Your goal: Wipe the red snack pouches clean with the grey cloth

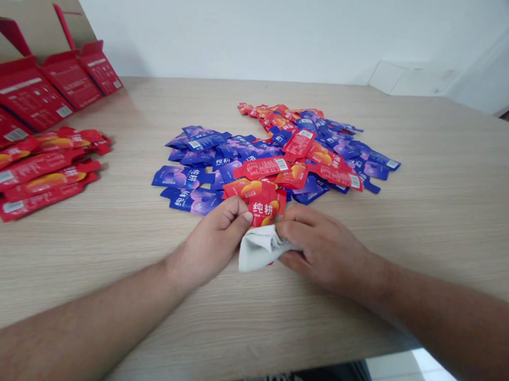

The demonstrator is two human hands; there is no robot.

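My left hand (222, 229) is closed, its thumb and fingers pinching the left edge of a red pouch (263, 210) with orange fruit printed on it. A folded white cloth (260, 248) is bunched in the closed fingers of my right hand (314, 238). The cloth lies against the lower part of the red pouch and hides it. Just beyond both hands spreads a loose pile of flat pouches, some blue-purple (195, 200) and some red (262, 167), overlapping at many angles.
At the left, several filled-looking red pouches (40, 173) lie in stacked rows. Behind them stand open red cardboard boxes (31, 94) with raised flaps. A white wall (272, 36) closes off the far side of the wooden table (159, 326). The table's front edge runs close to my body.
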